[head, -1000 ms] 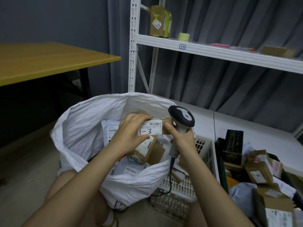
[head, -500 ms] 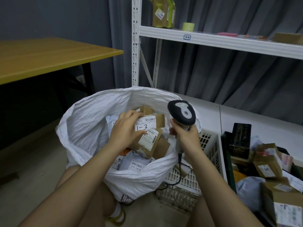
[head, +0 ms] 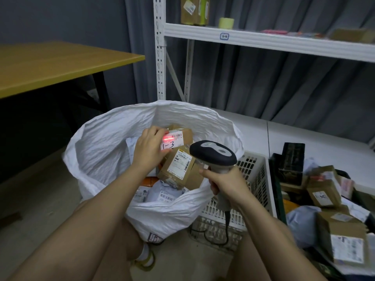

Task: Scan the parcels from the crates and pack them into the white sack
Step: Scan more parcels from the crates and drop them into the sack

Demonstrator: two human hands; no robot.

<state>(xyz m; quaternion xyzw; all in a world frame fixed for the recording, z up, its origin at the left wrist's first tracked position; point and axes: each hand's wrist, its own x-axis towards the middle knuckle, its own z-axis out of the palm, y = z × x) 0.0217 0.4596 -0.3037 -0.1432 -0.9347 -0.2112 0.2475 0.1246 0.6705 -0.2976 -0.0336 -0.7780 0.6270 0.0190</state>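
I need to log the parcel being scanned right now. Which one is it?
Look into the open white sack in the middle. Above its contents, the left hand holds a small brown box. It alone has "1-3" handwritten on its label, with the scanner's red line across the barcode.

— How is the left hand placed?
— It is reached forward on a bare, nearly straight forearm, with fingers and thumb curled in a grip on the small box.
— And the right hand?
— It is wrapped round the handle of the scanner, wrist cocked, forearm bare; the index finger is laid at the front of the handle.
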